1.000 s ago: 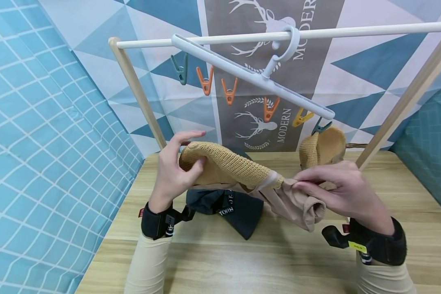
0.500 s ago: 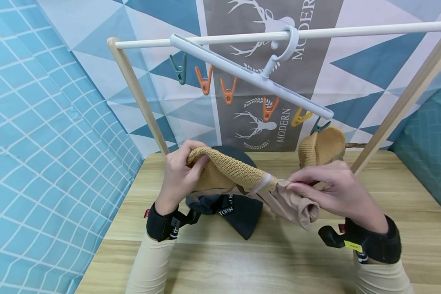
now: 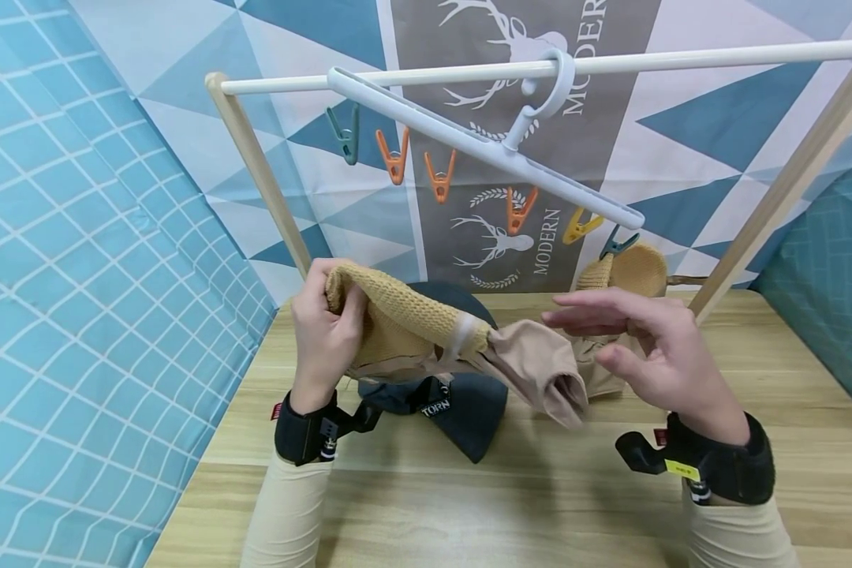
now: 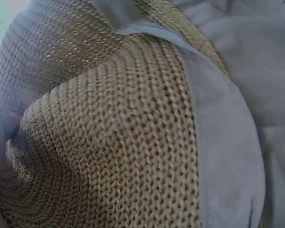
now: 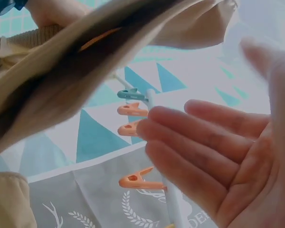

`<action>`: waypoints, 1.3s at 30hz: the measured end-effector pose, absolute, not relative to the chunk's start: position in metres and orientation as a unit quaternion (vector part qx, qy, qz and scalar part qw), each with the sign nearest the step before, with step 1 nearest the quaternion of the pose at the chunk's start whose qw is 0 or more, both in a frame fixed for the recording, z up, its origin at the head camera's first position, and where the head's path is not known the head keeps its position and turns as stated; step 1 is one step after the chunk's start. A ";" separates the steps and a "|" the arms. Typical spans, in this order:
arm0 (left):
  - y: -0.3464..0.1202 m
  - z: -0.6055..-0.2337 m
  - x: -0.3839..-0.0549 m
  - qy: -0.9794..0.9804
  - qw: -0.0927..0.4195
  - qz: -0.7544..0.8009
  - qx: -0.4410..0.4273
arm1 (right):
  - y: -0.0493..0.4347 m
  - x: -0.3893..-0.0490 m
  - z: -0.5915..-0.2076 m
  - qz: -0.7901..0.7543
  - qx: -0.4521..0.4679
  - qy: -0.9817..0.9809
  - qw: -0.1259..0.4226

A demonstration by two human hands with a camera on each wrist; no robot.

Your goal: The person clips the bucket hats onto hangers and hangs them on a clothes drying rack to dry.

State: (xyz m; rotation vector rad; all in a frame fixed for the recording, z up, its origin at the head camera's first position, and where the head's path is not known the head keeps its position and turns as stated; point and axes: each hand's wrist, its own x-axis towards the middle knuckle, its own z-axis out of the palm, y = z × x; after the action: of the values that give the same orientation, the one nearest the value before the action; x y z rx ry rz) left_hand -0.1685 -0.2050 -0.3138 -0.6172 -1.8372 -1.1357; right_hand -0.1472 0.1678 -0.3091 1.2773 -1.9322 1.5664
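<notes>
The left hand (image 3: pixel 326 331) grips the rim of a woven tan hat (image 3: pixel 405 319), thumb on one side and fingers folded behind, holding it tilted above the bench (image 3: pixel 483 505). The hat's beige cloth end droops toward the right, blurred at its tip. The right hand (image 3: pixel 656 347) holds nothing: its fingers are extended and the thumb stands apart, near the cloth end, with a gap between them in the head view. Beneath the held hat, a dark cap (image 3: pixel 476 430) with white lettering lies on the bench, partly covered from view. Behind the right hand hangs a second hat (image 3: pixel 639 268), its lower part partly hidden by that hand; a teal clip (image 3: pixel 616 243) at the near end of a pale hanger (image 3: pixel 486 148) bites its edge. The hanger hooks over a white rail (image 3: pixel 724 57) between wooden posts, and along it hang a yellow clip (image 3: pixel 581 227), three orange clips (image 3: pixel 394 166) and, at the far end, a green clip (image 3: pixel 345 136). Patterned cloth backs the rack.
</notes>
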 end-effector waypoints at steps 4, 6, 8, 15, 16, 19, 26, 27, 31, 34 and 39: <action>-0.207 -0.310 -0.166 -0.732 0.437 -0.481 -0.204 | 0.168 -0.152 -0.310 0.556 0.480 -0.665 0.137; -0.208 -0.309 -0.166 -0.729 0.442 -0.487 -0.190 | 0.168 -0.153 -0.310 0.538 0.488 -0.676 0.124; -0.207 -0.308 -0.166 -0.726 0.444 -0.493 -0.179 | 0.167 -0.153 -0.311 0.508 0.494 -0.694 0.128; -0.203 -0.308 -0.166 -0.729 0.431 -0.503 -0.175 | 0.157 -0.152 -0.315 0.439 0.464 -0.722 0.268; -0.202 -0.308 -0.166 -0.729 0.428 -0.504 -0.176 | 0.156 -0.152 -0.316 0.438 0.457 -0.718 0.291; -0.202 -0.308 -0.167 -0.730 0.425 -0.504 -0.178 | 0.155 -0.151 -0.317 0.440 0.431 -0.714 0.335; -0.207 -0.309 -0.168 -0.741 0.409 -0.491 -0.206 | 0.156 -0.149 -0.316 0.460 0.389 -0.712 0.360; -0.208 -0.309 -0.168 -0.746 0.401 -0.488 -0.211 | 0.157 -0.148 -0.316 0.461 0.385 -0.712 0.364; -0.212 -0.308 -0.168 -0.766 0.370 -0.467 -0.241 | 0.160 -0.147 -0.315 0.460 0.389 -0.707 0.371; -0.212 -0.309 -0.168 -0.770 0.370 -0.439 -0.276 | 0.162 -0.147 -0.314 0.453 0.397 -0.706 0.372; -0.203 -0.308 -0.164 -0.764 0.413 -0.377 -0.321 | 0.159 -0.145 -0.312 0.442 0.397 -0.715 0.368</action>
State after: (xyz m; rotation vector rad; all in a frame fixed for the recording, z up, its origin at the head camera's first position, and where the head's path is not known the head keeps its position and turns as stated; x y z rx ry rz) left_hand -0.1645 -0.2027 -0.3084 -0.8071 -1.9222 -0.9477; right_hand -0.1445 0.1594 -0.3118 1.0190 -1.8373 1.1365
